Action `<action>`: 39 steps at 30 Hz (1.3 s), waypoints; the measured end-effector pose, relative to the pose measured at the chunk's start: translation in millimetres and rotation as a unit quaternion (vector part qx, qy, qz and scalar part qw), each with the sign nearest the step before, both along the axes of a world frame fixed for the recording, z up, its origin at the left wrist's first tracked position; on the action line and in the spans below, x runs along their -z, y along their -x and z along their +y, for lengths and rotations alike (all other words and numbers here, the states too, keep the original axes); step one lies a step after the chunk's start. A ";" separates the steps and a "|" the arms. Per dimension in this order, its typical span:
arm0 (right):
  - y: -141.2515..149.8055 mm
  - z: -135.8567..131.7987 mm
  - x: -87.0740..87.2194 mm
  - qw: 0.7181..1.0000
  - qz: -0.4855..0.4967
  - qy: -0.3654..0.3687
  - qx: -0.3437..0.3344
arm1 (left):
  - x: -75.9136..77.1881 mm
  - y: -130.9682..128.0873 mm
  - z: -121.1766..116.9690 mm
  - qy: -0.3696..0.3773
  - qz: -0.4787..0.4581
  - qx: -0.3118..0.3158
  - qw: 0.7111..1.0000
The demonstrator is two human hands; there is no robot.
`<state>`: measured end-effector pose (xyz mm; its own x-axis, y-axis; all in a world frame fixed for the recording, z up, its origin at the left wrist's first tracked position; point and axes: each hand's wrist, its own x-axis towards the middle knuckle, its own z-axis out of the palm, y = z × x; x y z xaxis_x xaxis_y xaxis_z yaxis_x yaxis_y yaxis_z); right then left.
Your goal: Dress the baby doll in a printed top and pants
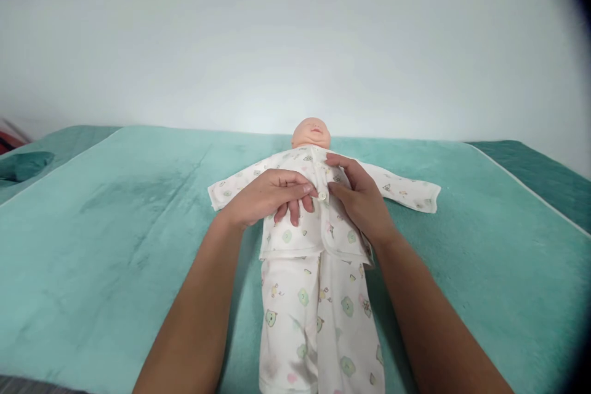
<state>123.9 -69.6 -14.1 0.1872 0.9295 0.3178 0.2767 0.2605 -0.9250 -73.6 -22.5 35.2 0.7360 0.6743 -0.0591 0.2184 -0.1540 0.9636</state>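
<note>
A baby doll (310, 132) lies on its back, dressed in a white printed shirt (289, 243) and matching pants (332, 326). The shirt's sleeves stretch out to both sides. My left hand (272, 196) is over the chest, its thumb and forefinger pinched at the front opening beside a pale round button (322, 196). The other fingers of that hand curl loosely against the cloth. Across the opening, my right hand (357, 197) rests on the shirt with thumb and forefinger apart, close to the button. Whether the button sits through its hole I cannot tell.
A light green, plush-looking cover (138, 246) spreads under the doll, with darker green cloth (530, 169) at the right edge. Dark green folded fabric (28, 166) lies at the far left. A white wall (295, 55) rises behind the doll's head.
</note>
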 end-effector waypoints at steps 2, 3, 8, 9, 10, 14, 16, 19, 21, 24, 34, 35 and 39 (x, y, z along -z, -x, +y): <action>-1.4 1.5 1.3 1.000 0.012 0.023 0.014 | 2.7 -1.2 1.1 0.007 -0.032 -0.016 0.999; -1.8 2.1 1.8 0.999 0.011 0.030 0.021 | 4.3 -2.1 1.7 0.007 -0.056 -0.035 0.998; -3.5 2.9 0.8 0.999 -0.012 0.048 0.017 | 11.3 -8.3 6.4 -0.067 -0.120 -0.168 0.976; -4.0 2.8 0.2 0.998 -0.021 0.054 0.007 | 12.6 -9.8 7.4 -0.086 -0.111 -0.187 0.972; -4.5 2.6 -0.2 0.998 -0.030 0.060 -0.004 | 14.0 -11.4 8.2 -0.105 -0.098 -0.204 0.968; -5.7 0.9 0.4 0.997 -0.052 0.058 -0.028 | 22.5 -15.9 3.6 -0.201 -0.040 -0.250 0.946; -5.3 -1.3 2.9 0.997 -0.060 0.052 -0.027 | 30.0 -13.2 -6.4 -0.252 -0.016 -0.251 0.934; -4.1 -8.4 9.8 0.996 -0.068 0.040 -0.034 | 46.9 3.1 -31.3 -0.290 -0.013 -0.249 0.924; -3.5 -16.8 16.4 0.996 -0.071 0.031 -0.042 | 60.5 20.9 -51.3 -0.294 -0.023 -0.261 0.919; -3.0 -36.6 28.0 0.994 -0.089 0.011 -0.057 | 79.7 48.0 -78.2 -0.313 -0.004 -0.256 0.915; 0.1 -105.8 55.8 0.968 -0.227 -0.069 -0.087 | 110.5 62.0 -89.5 -0.510 0.073 -0.229 0.826; 1.6 -106.7 55.4 0.965 -0.238 -0.094 -0.066 | 110.3 61.7 -90.2 -0.512 0.066 -0.240 0.822; 8.1 -106.4 49.9 0.942 -0.288 -0.166 0.048 | 106.5 63.1 -96.8 -0.486 0.020 -0.290 0.824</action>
<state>115.8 -175.9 -64.0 -0.0277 0.7484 0.6627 0.7450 0.4575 -0.4855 -136.7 -119.3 -71.3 0.2830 0.6559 0.6998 0.5554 -0.7069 0.4379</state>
